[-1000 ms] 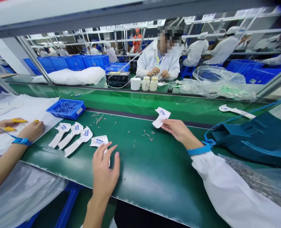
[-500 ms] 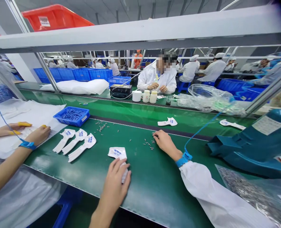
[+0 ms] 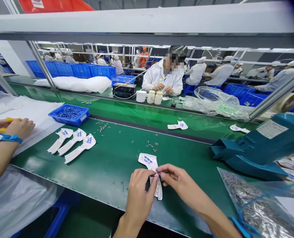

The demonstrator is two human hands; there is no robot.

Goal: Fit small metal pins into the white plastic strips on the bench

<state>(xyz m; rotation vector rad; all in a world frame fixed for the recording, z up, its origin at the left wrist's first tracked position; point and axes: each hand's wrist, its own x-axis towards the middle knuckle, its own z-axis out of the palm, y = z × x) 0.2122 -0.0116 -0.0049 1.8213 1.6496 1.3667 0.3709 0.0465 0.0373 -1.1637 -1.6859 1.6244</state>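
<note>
1. Green, smooth worktable [image 3: 107, 173] is stretching across the foreground, and a brighter green strip [image 3: 127, 112] is running behind it.
2. Beyond that strip, a co-worker in a white coat [image 3: 150, 79] is sitting near three white and cream lidded containers [image 3: 150, 97].
3. On the left, a neighbour's hands [image 3: 21, 127], with yellow finger covers, are working above a white sheet [image 3: 44, 107].
4. A shallow blue plastic tray [image 3: 54, 118] is holding many small blue pieces, and three white curved plastic parts with blue pieces on their wide ends [image 3: 73, 143] are lying side by side near it.
5. Small metallic pieces [image 3: 102, 126] are lying scattered near the tray, and a second loose cluster [image 3: 153, 145] is lying just beyond the hands.
6. On the right, a teal plastic scoop-shaped bin [image 3: 258, 142] and a clear bag of small metallic pieces [image 3: 256, 198] are crowding the table.
7. Between the hands, a single white curved plastic part with a blue-marked wide end [image 3: 149, 160] is lying on the table, its wide end pointing away.
8. The left hand [image 3: 140, 190] and right hand [image 3: 175, 177] are covering its middle, their thumbs and forefingers bending close together there; whether either is pinching something small, I cannot tell.
</note>
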